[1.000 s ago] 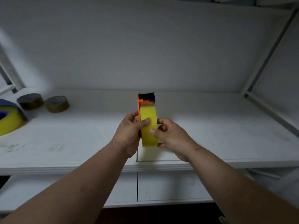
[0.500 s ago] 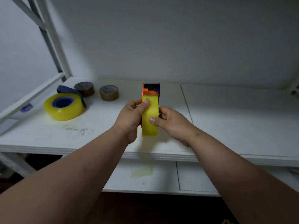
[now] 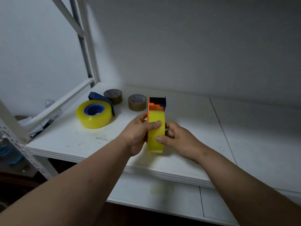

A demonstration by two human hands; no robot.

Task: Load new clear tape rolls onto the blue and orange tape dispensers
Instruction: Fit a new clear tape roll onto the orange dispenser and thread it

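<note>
I hold the orange tape dispenser (image 3: 156,104) upright above the white shelf (image 3: 195,128), with a yellowish clear tape roll (image 3: 156,132) sitting on it. My left hand (image 3: 138,132) grips the roll and dispenser from the left, thumb across the tape face. From the right, my right hand (image 3: 177,140) clasps the same roll, thumb on its face. To the left, the blue dispenser (image 3: 99,99) lies flat on the shelf with another clear roll (image 3: 94,114) around its blue hub.
Two brown tape rolls (image 3: 113,96) (image 3: 137,102) stand behind the blue dispenser near the back wall. A white metal rack post (image 3: 86,46) and slanted rails bound the shelf's left end. A lower shelf (image 3: 162,193) sits below the front edge.
The view has swung left, bringing the blue dispenser, its roll and the brown rolls into the frame. Both hands keep the same grip on the orange dispenser's roll.
</note>
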